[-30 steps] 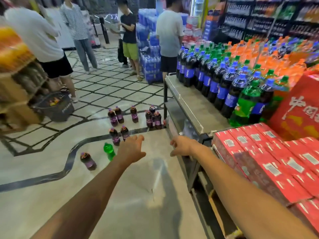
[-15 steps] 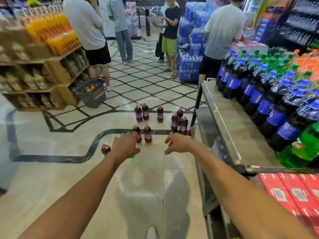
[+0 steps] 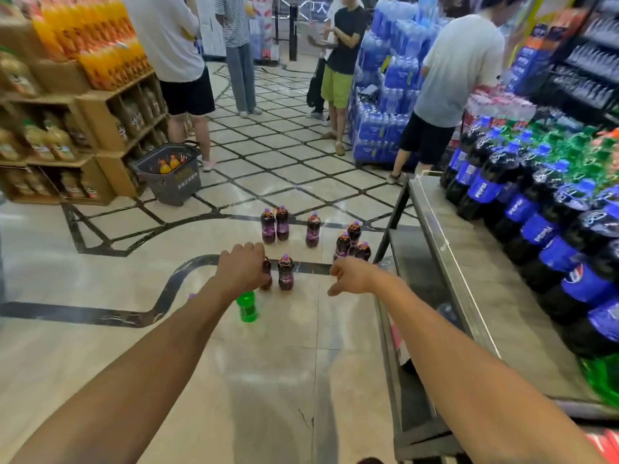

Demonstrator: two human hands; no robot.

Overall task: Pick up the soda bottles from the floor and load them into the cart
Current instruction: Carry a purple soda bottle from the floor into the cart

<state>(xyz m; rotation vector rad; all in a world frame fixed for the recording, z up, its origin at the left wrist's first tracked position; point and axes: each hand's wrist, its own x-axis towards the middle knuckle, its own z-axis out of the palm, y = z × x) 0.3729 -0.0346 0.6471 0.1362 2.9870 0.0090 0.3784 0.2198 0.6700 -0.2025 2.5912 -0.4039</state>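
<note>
Fingers of the left hand point(image 3: 243, 267) fold down behind its knuckles, so I cannot tell whether they close on anything. In this view the hand overlaps one purple-capped soda bottle point(image 3: 267, 275) standing on the floor. Fingers of the right hand point(image 3: 351, 275) hang loosely curled with the thumb pointing down, holding nothing. Both arms extend forward over the pale tiled floor point(image 3: 100, 329).

Just beside the overlapped bottle stands a second bottle point(image 3: 285, 273). Nearer the camera, a green soda bottle point(image 3: 247, 308) stands partly behind the left wrist. Farther off on the floor stand a touching pair point(image 3: 268, 227), a single bottle point(image 3: 313, 230) and a tight cluster of three point(image 3: 342, 246), the cluster close to the corner of the metal cart point(image 3: 435, 236). The cart's top deck carries rows of Pepsi bottles point(image 3: 522, 212) and some green bottles point(image 3: 599, 373). A grey shopping basket point(image 3: 167, 177) sits by wooden shelves point(image 3: 100, 105), and several people point(image 3: 174, 38) stand beyond.
</note>
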